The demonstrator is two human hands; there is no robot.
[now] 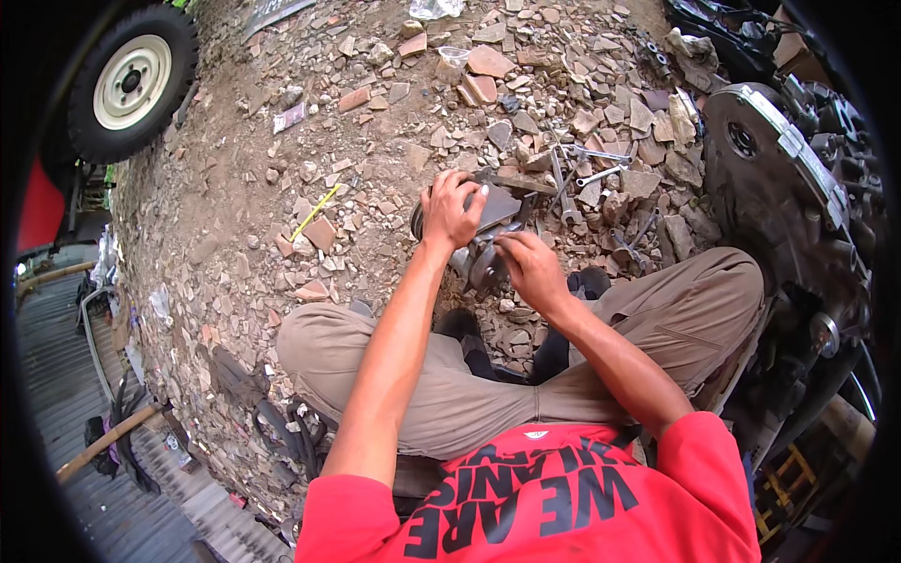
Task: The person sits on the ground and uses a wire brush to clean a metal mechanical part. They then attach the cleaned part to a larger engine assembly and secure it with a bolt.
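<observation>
A big dark engine block [746, 141] is sitting at about two to three o'clock, and a black wheel with a cream rim [131, 84] is standing at ten. Near the clock's centre, a metal assembly [499, 208] is lying low over the rubble, between the person's shoes. Work on it is seemingly under way, its parts being joined; what is done inside and what is left, I cannot tell. The left hand [453, 211] is holding its far-left side, fingers bent over the top. The right hand [535, 267] is touching its near-right side, fingers drawn narrow (any small piece between them is hidden). Wrenches [565, 199] are lying at the assembly's two o'clock, unused; a thin yellow strip [314, 211] is lying at nine.
</observation>
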